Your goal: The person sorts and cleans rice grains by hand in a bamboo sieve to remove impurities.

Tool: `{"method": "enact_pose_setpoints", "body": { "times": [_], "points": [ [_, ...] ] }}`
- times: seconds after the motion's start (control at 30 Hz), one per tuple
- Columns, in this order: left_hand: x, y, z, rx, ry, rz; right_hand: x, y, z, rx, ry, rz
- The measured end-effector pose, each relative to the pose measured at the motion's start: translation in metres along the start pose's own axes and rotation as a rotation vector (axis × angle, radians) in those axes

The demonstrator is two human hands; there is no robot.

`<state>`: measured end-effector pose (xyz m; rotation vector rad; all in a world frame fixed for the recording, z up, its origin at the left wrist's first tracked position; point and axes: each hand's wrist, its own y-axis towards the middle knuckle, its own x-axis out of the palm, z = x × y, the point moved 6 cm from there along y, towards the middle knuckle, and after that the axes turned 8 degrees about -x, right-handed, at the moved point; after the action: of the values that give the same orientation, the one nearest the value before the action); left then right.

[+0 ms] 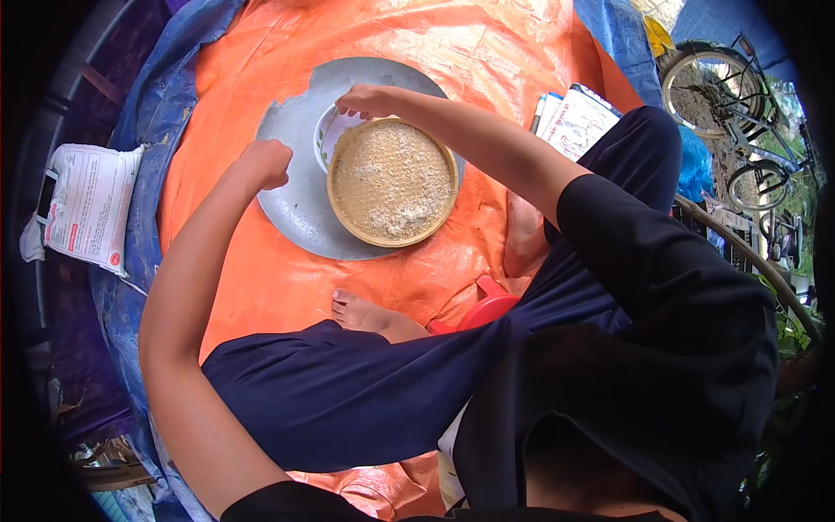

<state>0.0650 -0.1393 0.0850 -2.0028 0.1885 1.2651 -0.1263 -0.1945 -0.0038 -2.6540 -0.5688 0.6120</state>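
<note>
A round woven bamboo basket (pixel 393 183) holds a layer of pale grains or flakes with white patches. It overlaps a white bowl (pixel 323 143) with a coloured pattern on its inner wall, and both rest on a large round metal tray (pixel 291 209). My right hand (pixel 365 101) is over the bowl's far rim, fingers pinched together and pointing down; what they hold cannot be made out. Closed in a fist, my left hand (pixel 268 165) hovers near the tray's left edge, beside the bowl. Its fingers are mostly turned away, so any small thing inside is hidden.
An orange tarp (pixel 417 35) lies under the tray. My bare foot (pixel 370 315) and a red plastic object (pixel 489 306) are close to my legs. A printed white sack (pixel 91 204) stands left; papers or books (pixel 578 122) lie right. Bicycles (pixel 718 91) are farther right.
</note>
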Motion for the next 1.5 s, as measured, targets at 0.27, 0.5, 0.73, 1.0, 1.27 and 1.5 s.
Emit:
{"method": "enact_pose_setpoints", "body": {
  "times": [0.27,0.5,0.73,1.0,1.27,1.5],
  "points": [
    [0.0,0.005,0.027,0.123,-0.027,0.001,-0.004,0.01,0.009,-0.105,-0.218,-0.059],
    [-0.005,-0.004,0.041,0.15,0.006,0.01,0.009,-0.064,-0.003,-0.441,0.26,0.102],
    [-0.005,-0.018,0.064,0.176,0.03,-0.108,0.01,-0.067,-0.002,-0.373,0.773,0.21],
    [0.008,-0.03,0.087,0.263,-0.063,-0.066,0.061,-0.211,0.02,-0.205,1.101,0.239],
    [0.02,-0.015,0.111,0.405,-0.034,0.04,0.095,-0.254,0.064,0.008,1.126,0.351],
    [0.021,0.025,0.136,0.315,-0.452,0.191,0.118,-0.249,0.082,0.048,1.225,0.305]
  ]
}}
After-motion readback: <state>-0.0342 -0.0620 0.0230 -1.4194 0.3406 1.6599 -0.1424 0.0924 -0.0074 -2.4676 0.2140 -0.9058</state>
